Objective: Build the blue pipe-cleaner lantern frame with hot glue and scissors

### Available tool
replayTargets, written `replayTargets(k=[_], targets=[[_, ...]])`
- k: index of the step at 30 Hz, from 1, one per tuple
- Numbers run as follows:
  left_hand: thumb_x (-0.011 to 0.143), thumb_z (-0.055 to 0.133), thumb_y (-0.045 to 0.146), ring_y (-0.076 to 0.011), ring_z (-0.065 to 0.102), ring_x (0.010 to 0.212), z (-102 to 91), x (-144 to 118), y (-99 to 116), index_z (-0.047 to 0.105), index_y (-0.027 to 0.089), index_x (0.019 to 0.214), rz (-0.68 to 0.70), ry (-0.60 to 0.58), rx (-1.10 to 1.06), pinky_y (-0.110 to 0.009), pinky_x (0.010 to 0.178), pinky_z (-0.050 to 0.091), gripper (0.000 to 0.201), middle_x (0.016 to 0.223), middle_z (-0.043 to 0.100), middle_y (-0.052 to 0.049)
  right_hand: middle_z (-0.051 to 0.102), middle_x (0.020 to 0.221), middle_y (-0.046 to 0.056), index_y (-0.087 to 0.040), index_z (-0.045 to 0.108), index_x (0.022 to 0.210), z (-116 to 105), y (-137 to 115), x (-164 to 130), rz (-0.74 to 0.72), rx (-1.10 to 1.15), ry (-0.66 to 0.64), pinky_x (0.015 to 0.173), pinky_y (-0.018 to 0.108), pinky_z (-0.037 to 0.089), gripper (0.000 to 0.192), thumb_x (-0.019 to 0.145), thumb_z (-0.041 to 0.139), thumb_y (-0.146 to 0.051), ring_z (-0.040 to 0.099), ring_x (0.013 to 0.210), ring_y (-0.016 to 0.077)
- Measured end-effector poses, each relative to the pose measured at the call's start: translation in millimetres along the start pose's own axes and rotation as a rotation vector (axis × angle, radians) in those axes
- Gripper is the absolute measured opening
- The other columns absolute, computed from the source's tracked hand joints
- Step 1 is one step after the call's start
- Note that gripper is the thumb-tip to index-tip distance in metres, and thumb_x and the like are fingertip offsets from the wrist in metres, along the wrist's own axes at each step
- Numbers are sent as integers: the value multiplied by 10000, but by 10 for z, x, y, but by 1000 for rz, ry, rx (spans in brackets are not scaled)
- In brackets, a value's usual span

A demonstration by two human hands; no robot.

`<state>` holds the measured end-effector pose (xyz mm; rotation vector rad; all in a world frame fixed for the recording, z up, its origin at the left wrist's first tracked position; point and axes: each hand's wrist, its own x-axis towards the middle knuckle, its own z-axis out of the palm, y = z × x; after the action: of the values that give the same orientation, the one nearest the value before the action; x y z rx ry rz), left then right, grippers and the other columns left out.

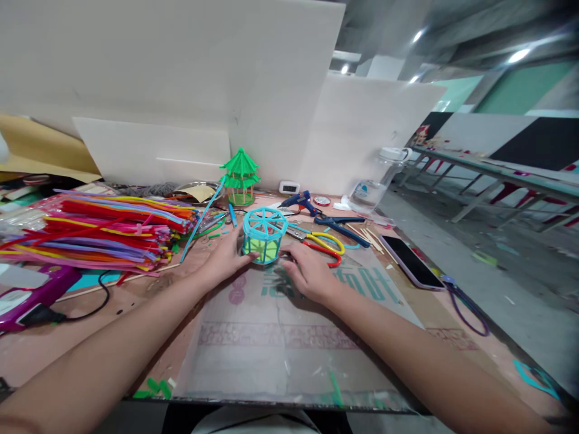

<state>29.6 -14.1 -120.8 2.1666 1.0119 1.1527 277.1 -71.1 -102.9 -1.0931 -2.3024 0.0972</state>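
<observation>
**Close-in handwork, plus print I can't make out**

Biggest stuff first: the left forearm (131, 337) and right forearm (407, 349) angle inward from the bottom corners. Under the fingers and toward the body lies a see-through sheet (253, 377) showing big green Chinese characters, a pink stamp-like mark and a reddish patterned band. The right hand (310, 268) covers some of the lettering, so I can't read it. Left of the left fingers: a fat heap of pipe cleaners (113, 226).

Pose-wise, the left hand (228, 258) grips the turquoise frame (265, 224) by its left side, thumb across the low front. The right one has bent fingers, thumb nearest the body, just beside the frame's right side; can't tell if they touch it or pinch anything. So the frame's upright between both sets of fingers.

Beyond the right fingers, a clear bottle (371, 188) has a bluish label, too small to read. Straight past the fingers, a little white display (289, 187), digits illegible.
</observation>
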Motion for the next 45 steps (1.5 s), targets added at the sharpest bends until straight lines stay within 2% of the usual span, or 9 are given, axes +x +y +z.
replayTargets(k=[3, 7, 10, 14, 18, 25, 34, 41, 45], targets=[[830, 801, 328, -326, 587, 1382, 20, -11, -20, 448, 208, 1513, 45, 6, -6, -492, 1120, 532, 778, 1510, 572, -178, 689, 1085, 139, -156, 594, 1347, -131, 45, -29, -47, 13, 157, 907, 408, 527, 424, 1101, 340, -390, 646, 1011, 263], [804, 833, 377, -343, 552, 1401, 24, -36, -111, 379, 224, 1555, 66, 42, 123, -530, 1136, 509, 891, 1518, 524, -187, 678, 1013, 107, -209, 579, 1431, -266, -3, -13, -44, -29, 226, 869, 397, 524, 457, 1104, 366, -447, 637, 967, 263], [818, 828, 391, -352, 560, 1377, 19, -61, -142, 384, 233, 1546, 77, 53, 194, -569, 1139, 491, 867, 1465, 536, -191, 664, 951, 89, -215, 586, 1451, -294, -43, -3, -34, -40, 225, 818, 373, 527, 489, 1098, 383, -486, 635, 901, 250], [836, 814, 380, -355, 551, 1378, -9, -79, -108, 373, 249, 1548, 114, 64, 240, -593, 1139, 478, 848, 1479, 519, -193, 680, 992, 102, -203, 554, 1485, -234, -6, -36, -13, -71, 214, 841, 384, 534, 520, 1111, 300, -461, 648, 937, 257], [835, 811, 391, -374, 530, 1399, -33, -77, -108, 390, 243, 1540, 112, 78, 281, -611, 1146, 465, 834, 1488, 524, -195, 720, 1020, 121, -164, 638, 1306, -120, 72, -87, -4, -45, 264, 841, 382, 543, 424, 1081, 408, -440, 663, 908, 252], [845, 804, 412, -362, 527, 1392, -19, -79, -205, 383, 205, 1534, 140, 121, 315, -571, 1157, 453, 834, 1490, 536, -204, 739, 1003, 113, -180, 655, 1254, -7, 104, -115, 48, -8, 212, 829, 368, 538, 340, 1060, 455, -376, 676, 901, 248], [843, 813, 366, -352, 507, 1409, -58, -81, -124, 351, 246, 1565, 148, 96, 319, -557, 1172, 441, 865, 1493, 512, -183, 741, 1006, 116, -175, 660, 1192, 17, 97, -110, 44, 3, 206, 820, 356, 532, 306, 1053, 458, -359, 677, 896, 244], [838, 823, 352, -351, 513, 1395, -50, -79, -140, 363, 200, 1551, 145, 98, 335, -548, 1169, 446, 862, 1484, 519, -200, 748, 995, 114, -164, 667, 1174, 13, 69, -106, 71, 19, 190, 799, 342, 525, 310, 1051, 444, -340, 687, 895, 244], [841, 818, 353, -346, 509, 1406, -42, -78, -145, 355, 216, 1556, 158, 108, 337, -543, 1181, 438, 862, 1494, 516, -189, 754, 1007, 111, -173, 666, 1173, 22, 77, -107, 98, 31, 171, 808, 347, 527, 303, 1046, 446, -339, 692, 913, 249]])
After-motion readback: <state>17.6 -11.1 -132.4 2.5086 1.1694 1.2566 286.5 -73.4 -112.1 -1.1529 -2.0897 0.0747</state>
